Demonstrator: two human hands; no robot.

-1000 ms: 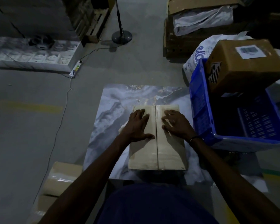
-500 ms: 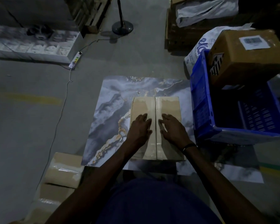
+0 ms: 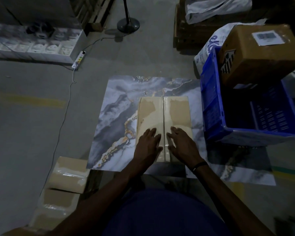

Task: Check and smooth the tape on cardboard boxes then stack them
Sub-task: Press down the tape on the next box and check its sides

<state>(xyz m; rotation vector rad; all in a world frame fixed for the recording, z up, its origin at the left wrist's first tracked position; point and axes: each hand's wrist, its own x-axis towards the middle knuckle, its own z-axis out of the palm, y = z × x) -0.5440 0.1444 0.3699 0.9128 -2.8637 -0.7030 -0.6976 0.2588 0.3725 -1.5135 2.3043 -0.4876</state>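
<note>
Box: your cardboard box (image 3: 163, 120) lies flat on the marbled mat (image 3: 116, 116), centre of view, its long side running 12 to 6 o'clock.
Tape: the clear tape (image 3: 164, 114) follows the centre seam; the glossy film spreads either side of it, with wider patches near the 12 o'clock end.
Left hand: your left hand (image 3: 147, 143) lies flat, fingers straight and relaxed, pressing the left flap at the 6 o'clock end, just beside the seam. It grips nothing.
Right hand: your right hand (image 3: 183, 144) mirrors it on the right flap, palm down, fingers spread and straight, holding nothing. A dark band sits on that wrist.
Step in hand: looks like the smoothing pass, both palms working the near end.
Do it well: keep your palms flat and the pressure even, and run them along the seam instead of across it, so any air goes out at the end. Press the tape over the 6 o'clock edge; that edge is hidden by your hands, so feel for lifted corners.
Watch: the light is dim, so gloss alone won't show wrinkles. Trust your fingertips.
Stack: taped boxes (image 3: 65, 181) lie at 8 o'clock off the mat; probably where this one goes.
Crate: the blue crate (image 3: 209, 106) at 3 o'clock carries a labelled carton (image 3: 260, 53) tilted on its rim. Keep clear of it when you lift.
</note>
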